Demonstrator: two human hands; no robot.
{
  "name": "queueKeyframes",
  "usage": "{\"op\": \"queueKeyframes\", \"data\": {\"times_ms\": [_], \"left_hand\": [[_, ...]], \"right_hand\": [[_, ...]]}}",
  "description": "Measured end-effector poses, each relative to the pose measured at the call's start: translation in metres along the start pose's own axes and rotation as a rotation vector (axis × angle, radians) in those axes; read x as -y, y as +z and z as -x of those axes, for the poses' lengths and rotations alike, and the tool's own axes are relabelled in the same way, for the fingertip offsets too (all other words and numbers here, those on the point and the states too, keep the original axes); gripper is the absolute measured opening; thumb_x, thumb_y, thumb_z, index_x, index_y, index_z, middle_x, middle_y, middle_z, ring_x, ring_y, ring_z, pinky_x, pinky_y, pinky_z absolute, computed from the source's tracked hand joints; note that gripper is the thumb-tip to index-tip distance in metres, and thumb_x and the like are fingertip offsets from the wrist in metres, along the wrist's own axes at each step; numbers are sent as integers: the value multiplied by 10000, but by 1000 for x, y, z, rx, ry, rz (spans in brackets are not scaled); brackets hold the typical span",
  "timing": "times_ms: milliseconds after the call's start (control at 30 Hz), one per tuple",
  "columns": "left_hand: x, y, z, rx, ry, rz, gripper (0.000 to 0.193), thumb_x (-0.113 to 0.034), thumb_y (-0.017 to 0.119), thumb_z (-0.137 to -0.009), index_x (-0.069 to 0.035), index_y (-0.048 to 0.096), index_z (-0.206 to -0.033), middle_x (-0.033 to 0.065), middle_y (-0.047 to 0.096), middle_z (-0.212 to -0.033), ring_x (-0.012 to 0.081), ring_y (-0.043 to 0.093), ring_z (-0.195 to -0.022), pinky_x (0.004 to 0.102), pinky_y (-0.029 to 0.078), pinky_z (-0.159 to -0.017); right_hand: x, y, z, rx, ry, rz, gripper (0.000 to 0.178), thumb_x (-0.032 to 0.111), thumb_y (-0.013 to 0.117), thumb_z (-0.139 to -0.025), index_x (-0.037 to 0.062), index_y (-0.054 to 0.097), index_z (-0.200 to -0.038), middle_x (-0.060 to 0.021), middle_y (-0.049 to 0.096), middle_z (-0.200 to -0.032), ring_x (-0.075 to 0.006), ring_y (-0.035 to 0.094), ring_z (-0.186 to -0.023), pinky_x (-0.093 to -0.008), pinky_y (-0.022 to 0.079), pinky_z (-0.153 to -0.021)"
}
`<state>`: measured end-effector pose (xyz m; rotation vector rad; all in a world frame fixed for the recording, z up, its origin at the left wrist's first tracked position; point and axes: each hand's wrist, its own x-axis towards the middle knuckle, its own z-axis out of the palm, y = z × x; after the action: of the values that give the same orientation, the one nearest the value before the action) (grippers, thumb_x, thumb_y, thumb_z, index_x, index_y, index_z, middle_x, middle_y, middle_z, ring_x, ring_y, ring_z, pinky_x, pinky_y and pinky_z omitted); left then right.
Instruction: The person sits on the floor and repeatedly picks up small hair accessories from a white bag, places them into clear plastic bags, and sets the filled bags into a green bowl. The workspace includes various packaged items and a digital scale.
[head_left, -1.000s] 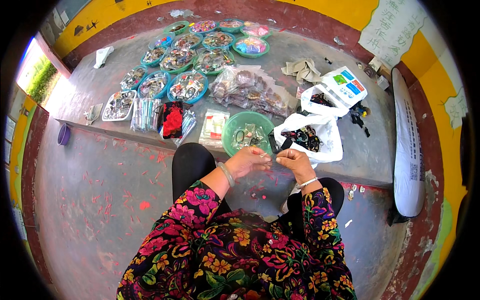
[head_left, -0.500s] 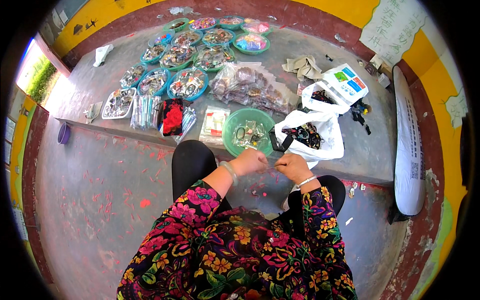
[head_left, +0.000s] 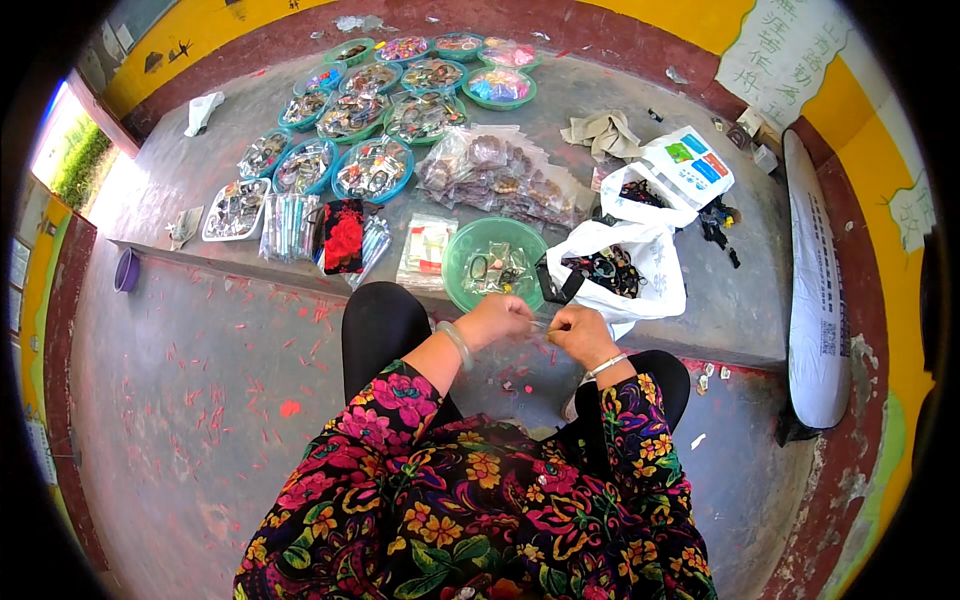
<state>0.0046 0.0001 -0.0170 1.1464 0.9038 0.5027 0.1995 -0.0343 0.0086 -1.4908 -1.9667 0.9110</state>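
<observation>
Just in front of the green basin, my left hand [head_left: 499, 319] and my right hand [head_left: 584, 335] are held close together, fingers pinched. Stretched between them is a small clear plastic bag [head_left: 540, 327], thin and hard to make out; anything inside it is too small to tell. The green basin [head_left: 455, 270] holds several small clear packets with dark and pale pieces in them. To its right stands an open white plastic bag [head_left: 662, 290] filled with dark bands and trinkets. A stack of flat clear bags [head_left: 428, 245] lies left of the basin.
On the grey raised platform [head_left: 740, 310], several round basins [head_left: 374, 168] of packaged trinkets stand at the back left. A heap of bagged brown items [head_left: 500, 170] lies mid-platform. A second white bag [head_left: 690, 165] and a long wrapped roll [head_left: 815, 290] are at right; a purple bucket [head_left: 127, 270] is far left.
The clear bag between my hands shows more plainly now, stretched between the fingers. Both hands have shifted only slightly, and the surrounding things stay in place.
</observation>
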Motion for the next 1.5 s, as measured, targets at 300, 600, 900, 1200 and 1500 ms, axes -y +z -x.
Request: {"op": "queueKeyframes", "data": {"times_ms": [300,600,900,1200,1500], "left_hand": [[-17,7,11,-12,-105,129,113,-101,622,-771,4,624,-813,64,637,-750,97,606,-625,202,401,-478],[-7,3,3,-105,-73,122,106,-88,642,-763,16,626,-780,63,627,-704,108,598,-615,204,434,-503],[-5,0,2,-109,-79,207,103,-90,648,-761,-9,627,-822,51,620,-773,100,573,-654,226,465,-598],[-9,-2,3,-129,-6,479,136,-120,607,-794,-17,621,-882,34,627,-855,117,592,-742,256,484,-657],[8,9,-8,-352,140,-525,217,-196,647,-736,5,643,-817,62,613,-646,89,542,-573,242,432,-539]], "right_hand": [[2,0,-2,-21,1,31,96,119,642,-600,43,590,-627,-113,551,-634,-290,555,-640,-372,434,-584],[-6,4,-4,-159,-92,198,111,150,610,-641,42,600,-617,-127,548,-628,-310,548,-667,-401,435,-596],[0,2,-3,-95,-108,185,113,140,631,-626,40,585,-600,-112,544,-614,-300,546,-659,-391,435,-591],[7,-1,-3,-232,-11,3,253,135,661,-661,61,629,-901,-96,593,-747,-256,568,-672,-330,450,-590],[30,7,2,-146,-326,337,199,130,589,-720,77,603,-912,-113,591,-751,-301,572,-720,-395,453,-619]]}}
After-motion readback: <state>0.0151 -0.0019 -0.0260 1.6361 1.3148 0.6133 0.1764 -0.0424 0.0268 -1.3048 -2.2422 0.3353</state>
